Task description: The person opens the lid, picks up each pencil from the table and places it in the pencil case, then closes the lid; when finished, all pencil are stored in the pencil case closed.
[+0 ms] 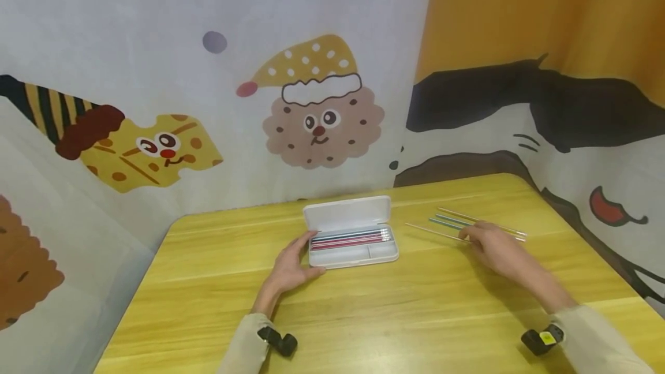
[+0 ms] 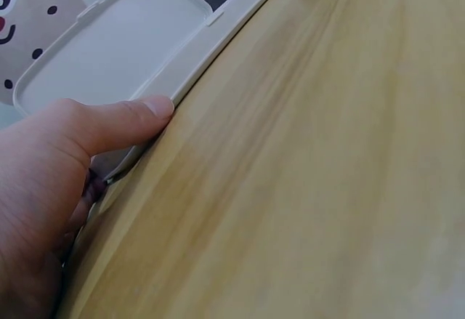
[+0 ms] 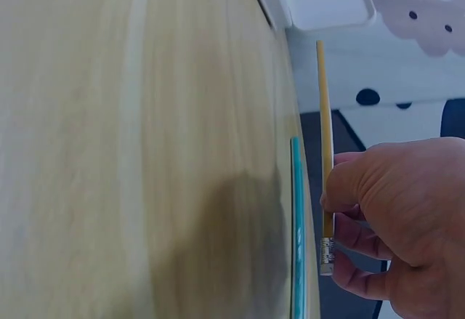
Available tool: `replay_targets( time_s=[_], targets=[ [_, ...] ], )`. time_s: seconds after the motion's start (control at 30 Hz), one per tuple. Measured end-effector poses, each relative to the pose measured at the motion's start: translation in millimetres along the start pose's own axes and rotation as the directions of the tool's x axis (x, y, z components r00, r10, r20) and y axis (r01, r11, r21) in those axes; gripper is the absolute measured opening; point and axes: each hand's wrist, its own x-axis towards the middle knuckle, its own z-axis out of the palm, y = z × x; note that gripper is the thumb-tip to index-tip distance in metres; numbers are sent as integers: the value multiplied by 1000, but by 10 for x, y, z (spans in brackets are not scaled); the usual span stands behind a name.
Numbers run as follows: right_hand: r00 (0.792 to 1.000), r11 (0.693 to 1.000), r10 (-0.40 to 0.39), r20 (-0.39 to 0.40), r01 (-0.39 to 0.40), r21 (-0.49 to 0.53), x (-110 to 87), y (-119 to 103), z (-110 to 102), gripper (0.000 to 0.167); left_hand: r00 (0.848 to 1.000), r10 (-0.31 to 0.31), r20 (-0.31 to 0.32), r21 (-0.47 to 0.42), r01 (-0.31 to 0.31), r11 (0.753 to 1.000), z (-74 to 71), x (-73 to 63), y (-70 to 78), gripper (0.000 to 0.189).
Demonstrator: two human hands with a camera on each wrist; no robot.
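An open white pencil case (image 1: 340, 257) lies on the table, its lid (image 1: 347, 213) raised at the back. Several pencils (image 1: 349, 240), dark and red ones among them, lie side by side in its long rear compartment. My left hand (image 1: 288, 267) grips the case's left end, with the thumb on the front edge and the fingers round the far corner. To the right of the case, my right hand (image 1: 496, 250) pinches a yellow pencil (image 3: 324, 94) near its silver ferrule end. The held pencil is raised off the table, its other end towards the case.
Beside the right hand, a blue pencil (image 1: 445, 223) and another slim pencil (image 1: 457, 213) lie on the wooden table (image 1: 363, 322). A curtain (image 1: 239, 160) with cartoon prints hangs right behind the table's back edge.
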Motion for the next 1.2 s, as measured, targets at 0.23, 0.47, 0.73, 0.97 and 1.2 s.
replay_targets(
  time_s=[0.23,0.47,0.73,0.97,1.2],
  targets=[
    [998,998,-63,-5,63,-1,140,-153,4,32,1000,8,4,-13,-8,1000,-4,-18,19,89],
    [994,994,-107,37,106,22,435,-344,-5,32,999,47,-11,-16,-47,999,-39,61,50,89],
    [982,984,-174,73,171,41,762,-598,130,33,1000,-6,6,2,6,1000,-66,54,57,90],
    [976,979,-197,92,191,68,893,-725,238,34,1000,2,0,-1,-2,1000,-30,27,19,90],
    [974,980,-190,121,181,80,954,-799,345,37,1000,4,3,-9,-4,1000,-3,10,2,90]
  ],
)
